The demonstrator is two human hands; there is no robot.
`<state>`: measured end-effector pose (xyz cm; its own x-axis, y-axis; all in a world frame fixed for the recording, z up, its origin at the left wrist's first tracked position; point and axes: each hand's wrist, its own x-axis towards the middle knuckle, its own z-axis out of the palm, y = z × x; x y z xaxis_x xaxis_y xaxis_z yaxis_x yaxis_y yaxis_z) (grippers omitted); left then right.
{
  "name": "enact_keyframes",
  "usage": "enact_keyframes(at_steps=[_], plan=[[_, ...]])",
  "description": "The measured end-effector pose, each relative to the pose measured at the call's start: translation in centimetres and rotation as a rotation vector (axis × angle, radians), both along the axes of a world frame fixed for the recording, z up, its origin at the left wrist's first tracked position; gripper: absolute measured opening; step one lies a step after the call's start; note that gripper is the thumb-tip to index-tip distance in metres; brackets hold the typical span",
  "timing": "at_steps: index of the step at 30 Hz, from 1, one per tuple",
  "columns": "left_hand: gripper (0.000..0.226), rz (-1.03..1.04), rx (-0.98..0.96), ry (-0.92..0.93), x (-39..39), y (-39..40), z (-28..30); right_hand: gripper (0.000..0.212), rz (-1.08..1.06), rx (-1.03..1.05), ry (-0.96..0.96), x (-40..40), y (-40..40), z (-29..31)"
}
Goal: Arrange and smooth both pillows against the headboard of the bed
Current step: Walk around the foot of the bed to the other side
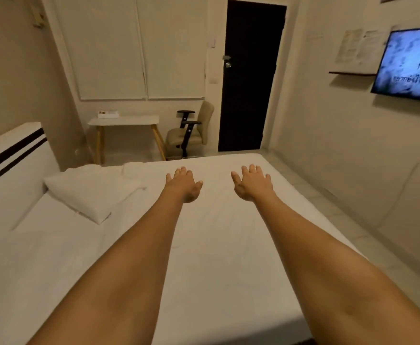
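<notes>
A white bed (pixel 216 245) fills the lower view, with its white headboard (pixel 12 170), crossed by two dark stripes, at the left. One white pillow (pixel 84 192) lies askew near the headboard, a corner pointing toward the bed's middle. Behind it sits a rumpled white bundle (pixel 132 174); I cannot tell whether it is the second pillow or folded linen. Both arms stretch out over the mattress. My left hand (pixel 183 183) and my right hand (pixel 252 183) hover with fingers spread, holding nothing, well to the right of the pillow.
Beyond the bed stand a small white table (pixel 124 120) with wooden legs and a beige office chair (pixel 191 130). A dark door (pixel 248 78) is behind them. A lit television (pixel 410 63) hangs on the right wall. Tiled floor (pixel 328 202) runs along the bed's right side.
</notes>
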<state>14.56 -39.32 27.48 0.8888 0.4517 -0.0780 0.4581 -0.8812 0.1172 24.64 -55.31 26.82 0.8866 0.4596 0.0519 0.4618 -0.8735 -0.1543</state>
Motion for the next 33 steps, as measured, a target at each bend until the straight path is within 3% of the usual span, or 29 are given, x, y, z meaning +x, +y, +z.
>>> enact_keyframes(at_steps=[13,33], plan=[[0.066,-0.310,0.003,-0.004,16.3,-26.3,-1.2,0.068,-0.353,-0.052,-0.001,11.9,-30.1,0.3],[0.067,-0.710,0.081,0.016,44.9,-53.0,-2.4,0.067,-0.732,-0.007,0.061,30.7,-57.6,-1.1]])
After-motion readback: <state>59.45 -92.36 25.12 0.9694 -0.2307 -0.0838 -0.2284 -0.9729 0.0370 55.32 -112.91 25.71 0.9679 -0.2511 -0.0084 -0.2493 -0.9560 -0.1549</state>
